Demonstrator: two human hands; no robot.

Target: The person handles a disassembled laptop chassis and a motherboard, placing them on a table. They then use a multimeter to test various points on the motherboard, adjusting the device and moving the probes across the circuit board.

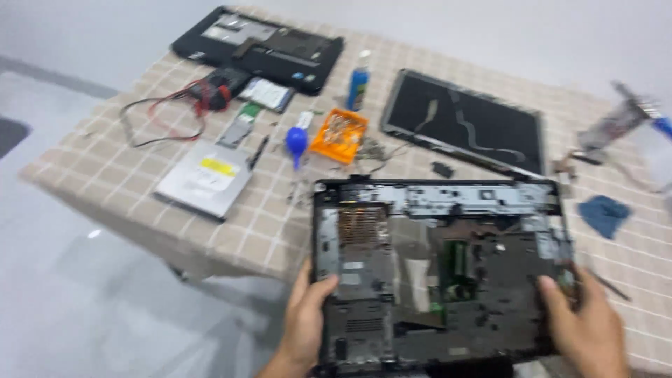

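Left hand (pixel 304 325) and right hand (pixel 586 329) grasping opposite edges of the stripped laptop base (pixel 437 269), its internals exposed; beyond the base lie the removed optical drive (pixel 204 177), screen panel (pixel 465 120), palmrest cover (pixel 259 47) and orange screw tray (pixel 340 135)

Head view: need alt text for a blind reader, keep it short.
Two bare hands, left hand and right hand, grip the side edges of an opened black laptop base over a checked tablecloth. Behind it lie a disc drive, an orange parts tray, a blue air blower and a detached screen panel.
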